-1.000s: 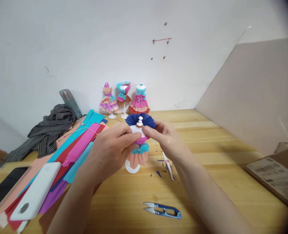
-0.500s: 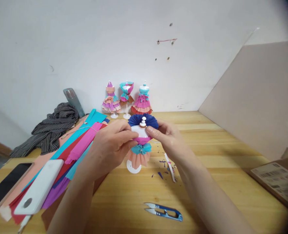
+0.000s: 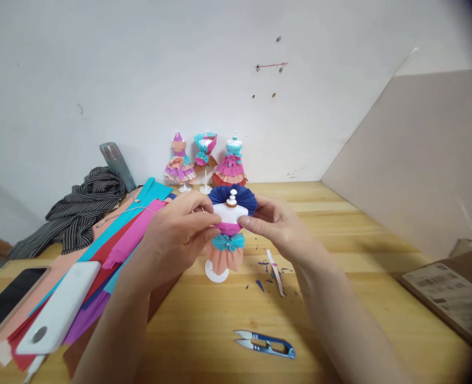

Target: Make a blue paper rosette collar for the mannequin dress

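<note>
A small white dress-form mannequin (image 3: 230,215) stands between my hands on a round white base (image 3: 216,272). It wears a pink top band, a turquoise paper bow (image 3: 228,242) at the waist and a peach ruffled skirt (image 3: 225,260). Behind its neck fans a pleated dark-blue paper collar (image 3: 236,194). My left hand (image 3: 183,229) is closed, thumb and index finger pinching at the mannequin's left-side shoulder edge. On the other side my right hand (image 3: 273,221) grips, its thumb on the white chest and its fingers hidden behind the blue collar.
Blue thread snips (image 3: 264,344) lie in front, with paper scraps and a white strip (image 3: 274,272) beyond. Three dressed mannequins (image 3: 206,160) stand by the wall. At left are coloured crepe paper (image 3: 127,237), a white power bank (image 3: 60,306), phone (image 3: 9,304), cloth and bottle; a cardboard box (image 3: 447,293) is right.
My right thumb has slid slightly lower on the mannequin's chest. Both hands keep their places around it, and the whole view has shifted a little.
</note>
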{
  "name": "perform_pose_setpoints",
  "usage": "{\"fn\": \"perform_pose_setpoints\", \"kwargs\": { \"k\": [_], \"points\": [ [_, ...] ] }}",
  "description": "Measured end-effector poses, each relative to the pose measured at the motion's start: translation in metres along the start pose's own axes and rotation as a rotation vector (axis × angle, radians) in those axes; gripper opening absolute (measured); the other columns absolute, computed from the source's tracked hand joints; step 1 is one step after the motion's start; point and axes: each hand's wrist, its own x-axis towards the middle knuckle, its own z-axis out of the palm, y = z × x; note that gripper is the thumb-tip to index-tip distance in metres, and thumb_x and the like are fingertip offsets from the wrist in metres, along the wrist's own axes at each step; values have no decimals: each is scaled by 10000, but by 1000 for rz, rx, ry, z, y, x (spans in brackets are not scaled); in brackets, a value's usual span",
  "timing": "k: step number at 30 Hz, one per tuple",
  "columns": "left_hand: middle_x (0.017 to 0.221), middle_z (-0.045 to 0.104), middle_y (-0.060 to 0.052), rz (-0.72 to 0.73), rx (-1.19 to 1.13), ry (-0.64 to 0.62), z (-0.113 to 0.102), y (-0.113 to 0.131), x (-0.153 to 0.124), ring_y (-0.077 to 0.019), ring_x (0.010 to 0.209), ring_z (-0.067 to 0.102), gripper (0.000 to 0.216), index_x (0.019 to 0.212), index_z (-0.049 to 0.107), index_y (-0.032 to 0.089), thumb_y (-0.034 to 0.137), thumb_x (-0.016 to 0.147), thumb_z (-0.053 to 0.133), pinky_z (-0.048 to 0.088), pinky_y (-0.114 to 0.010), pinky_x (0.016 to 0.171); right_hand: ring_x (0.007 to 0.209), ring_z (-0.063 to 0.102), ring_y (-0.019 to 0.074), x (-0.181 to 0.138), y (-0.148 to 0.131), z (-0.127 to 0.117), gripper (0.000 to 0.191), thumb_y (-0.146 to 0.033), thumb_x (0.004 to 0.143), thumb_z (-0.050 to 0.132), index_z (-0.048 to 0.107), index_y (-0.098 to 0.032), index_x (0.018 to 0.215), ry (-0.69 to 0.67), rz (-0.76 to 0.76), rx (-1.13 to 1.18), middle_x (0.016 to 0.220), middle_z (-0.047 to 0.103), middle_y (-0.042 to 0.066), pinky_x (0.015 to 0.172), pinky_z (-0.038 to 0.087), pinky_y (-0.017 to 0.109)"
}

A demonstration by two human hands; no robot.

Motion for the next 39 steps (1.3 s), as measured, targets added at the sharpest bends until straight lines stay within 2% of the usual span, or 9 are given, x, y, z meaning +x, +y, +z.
{"fn": "perform_pose_setpoints", "kwargs": {
  "k": [6, 15, 19, 22, 24, 29, 33, 39],
  "points": [
    [854, 622, -45, 9, -5, -8, -2, 3, 2, -140, 771, 563, 155, 784, 679, 175, 101, 856, 564, 447, -255, 645, 926, 657, 235, 0, -2, 3, 429, -402, 713, 756, 685, -191, 1080, 15, 7, 3, 1000, 719, 59, 782, 529, 347],
    [876, 620, -49, 15, -5, -4, 0, 0, 0, -139, 774, 563, 139, 822, 681, 167, 113, 867, 561, 451, -261, 651, 888, 655, 225, 1, -1, 5, 422, -396, 708, 761, 679, -184, 1063, 51, 23, 6, 996, 714, 57, 791, 526, 353],
    [885, 656, -57, -4, 8, 33, 0, -2, 0, -161, 824, 596, 112, 873, 680, 167, 156, 877, 569, 474, -285, 703, 856, 647, 210, 2, 1, 4, 357, -453, 756, 713, 711, -195, 1002, 51, -28, -1, 925, 716, 49, 772, 531, 333],
    [885, 685, -58, -30, 11, 105, 1, -7, 0, -162, 824, 618, 110, 869, 692, 161, 139, 861, 585, 485, -280, 718, 843, 648, 204, 3, 3, 5, 311, -448, 769, 705, 722, -208, 965, 67, -41, 8, 879, 717, 41, 757, 535, 320],
    [893, 699, -59, -73, -16, 166, 3, -11, 0, -158, 823, 630, 120, 888, 702, 158, 124, 845, 595, 495, -271, 720, 834, 651, 203, 3, 3, 5, 297, -442, 765, 710, 718, -210, 950, 87, -42, 3, 854, 716, 35, 746, 539, 318],
    [916, 721, -59, -285, -109, 286, 10, -17, 0, -155, 795, 648, 140, 923, 712, 168, 162, 823, 614, 512, -250, 651, 796, 654, 207, 5, 4, 7, 322, -473, 756, 696, 695, -187, 904, 123, -73, -95, 813, 711, 34, 718, 543, 328],
    [908, 734, -58, -340, -142, 330, 9, -16, 0, -159, 789, 656, 115, 877, 716, 173, 181, 818, 617, 514, -254, 630, 826, 664, 218, 6, 5, 6, 395, -473, 732, 711, 671, -185, 999, 168, -74, -153, 929, 723, 62, 718, 546, 341],
    [871, 736, -61, -339, -153, 374, 1, -12, -2, -148, 753, 651, 125, 861, 720, 155, 161, 823, 600, 499, -235, 597, 1033, 627, 281, 13, -8, 13, 453, -410, 711, 722, 657, -183, 1096, 225, -148, -414, 1127, 682, 121, 899, 482, 448]
  ]
}}
